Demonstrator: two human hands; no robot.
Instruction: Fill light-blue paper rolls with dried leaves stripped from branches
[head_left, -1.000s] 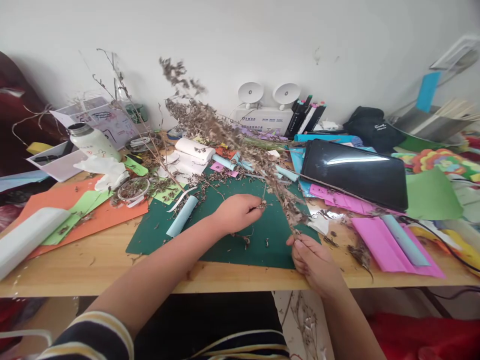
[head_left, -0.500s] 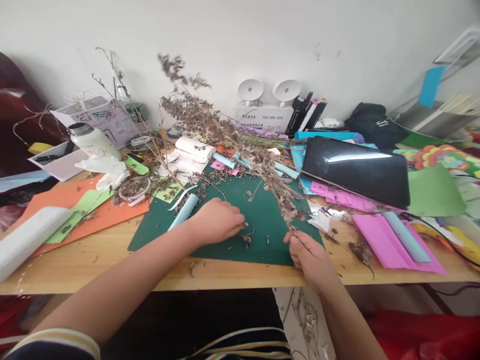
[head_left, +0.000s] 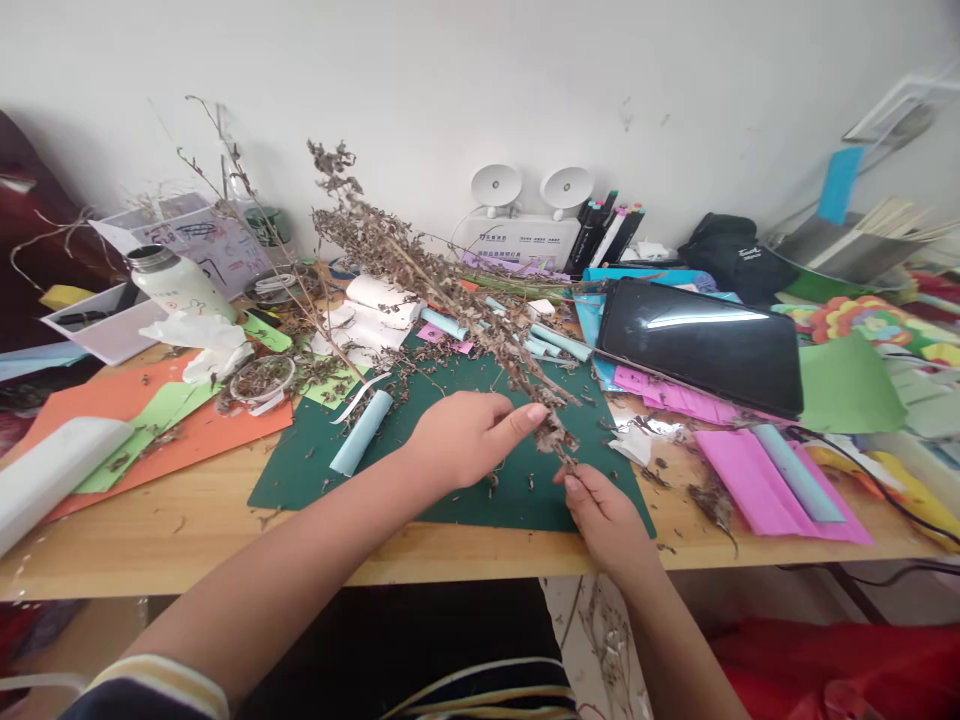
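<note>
slantwise, the dried branch [head_left: 450, 285] runs its long axis from the lower right up to the far left, its leafy tip pointing away from the person and standing against the pale wall [head_left: 420, 90]. its lower end is above the green mat [head_left: 450, 508], where the right hand [head_left: 604, 515] pinches the bare stem between thumb and fingers; the very end is hidden inside that hand. the left hand [head_left: 476, 435] has its thumb laid along the lower leaves, but its fingers are out of sight behind it, so i can't tell whether they close on anything. the crumpled leaves are hard to tell apart, and they cover part of the white lamp box [head_left: 517, 238]. the left sleeve [head_left: 157, 685] is cut off at the bottom edge.
</note>
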